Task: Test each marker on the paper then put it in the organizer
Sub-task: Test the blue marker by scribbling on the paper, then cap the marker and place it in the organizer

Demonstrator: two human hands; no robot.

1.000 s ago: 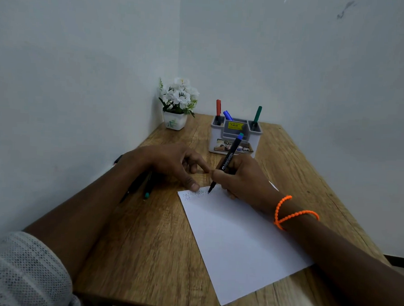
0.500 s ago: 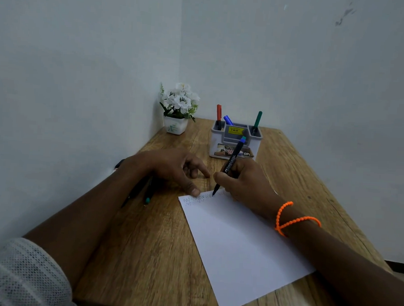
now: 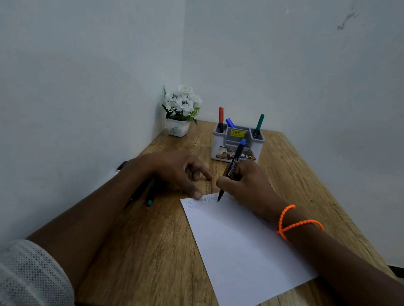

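step: testing marker | my right hand (image 3: 246, 185) pinches black marker (image 3: 230, 170), tip on paper (image 3: 243, 244) top edge | left hand (image 3: 172, 170) thumb pins corner, fingers loose | next: lift, drop into organizer (image 3: 237, 143) just beyond grip

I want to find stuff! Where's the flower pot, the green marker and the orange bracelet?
flower pot (image 3: 177, 129): head view, white front wall.
green marker (image 3: 259, 122): head view, its cap.
orange bracelet (image 3: 284, 214): head view, upper bead strand.
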